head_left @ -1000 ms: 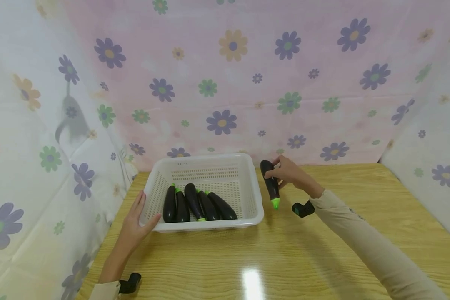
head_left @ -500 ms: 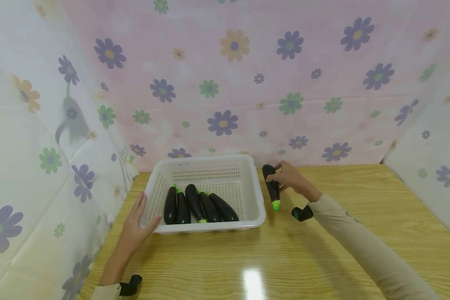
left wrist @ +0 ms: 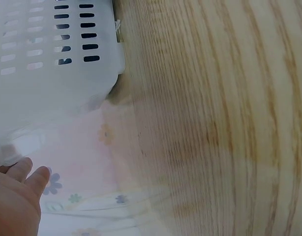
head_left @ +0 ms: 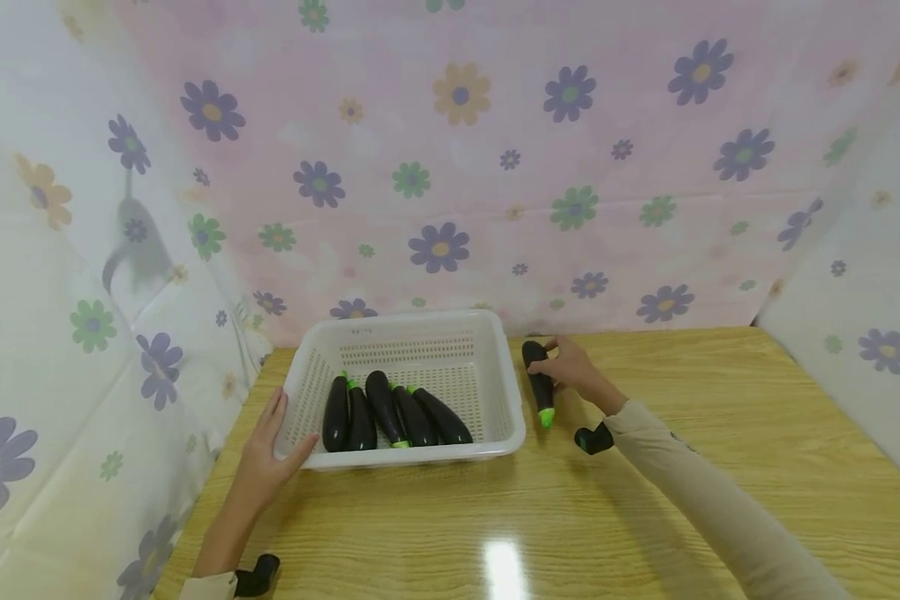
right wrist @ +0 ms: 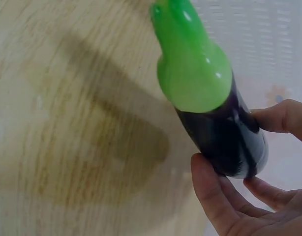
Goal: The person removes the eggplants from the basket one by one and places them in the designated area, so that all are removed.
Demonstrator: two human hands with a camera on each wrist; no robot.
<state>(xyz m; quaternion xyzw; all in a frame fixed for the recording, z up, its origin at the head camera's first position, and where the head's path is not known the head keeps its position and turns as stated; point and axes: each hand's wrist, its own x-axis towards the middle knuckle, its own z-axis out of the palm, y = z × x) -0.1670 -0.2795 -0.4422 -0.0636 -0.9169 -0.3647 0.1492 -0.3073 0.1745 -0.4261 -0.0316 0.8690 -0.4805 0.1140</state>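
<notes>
At three o'clock of the white basket (head_left: 412, 456), I see the right hand (head_left: 576, 371), which grasps one dark eggplant (head_left: 540, 387) between thumb and fingers, its green end (head_left: 546, 417) pointing to six o'clock; whether it touches the wooden table (head_left: 390, 533), I cannot tell. At eight o'clock, the left hand (head_left: 265, 462) rests against the basket, its fingers rather straight. Inside, toward six o'clock, lie five other eggplants (head_left: 383, 408).
</notes>
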